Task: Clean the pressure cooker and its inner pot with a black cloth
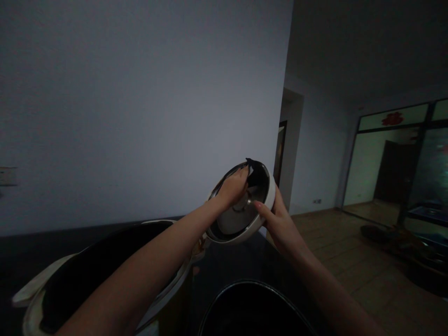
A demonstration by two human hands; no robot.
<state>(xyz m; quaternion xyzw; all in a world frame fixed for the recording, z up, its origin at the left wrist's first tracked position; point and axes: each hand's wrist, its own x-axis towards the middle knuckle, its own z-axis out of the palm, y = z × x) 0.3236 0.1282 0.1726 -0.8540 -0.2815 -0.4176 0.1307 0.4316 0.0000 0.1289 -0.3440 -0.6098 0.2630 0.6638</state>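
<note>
In front of me a round, white-rimmed piece that looks like a pot lid [229,223] is held up tilted, its hollow underside facing me. Inside it are a dark ring and a silvery disc with a small round hub. My right hand [282,228] grips its right edge, thumb over the rim and fingers behind. My left hand [235,187] reaches inside, fingers closed on a dark cloth [250,163] pressed near the upper inner edge. Part of the cloth is hidden by the hand.
A large open cooker [168,301] with pale rim and side handles stands lower left, under my left forearm. A dark round pot [252,283] is at the bottom centre on the black countertop [224,261]. A wall [157,116] rises behind; wooden floor [315,233] lies right.
</note>
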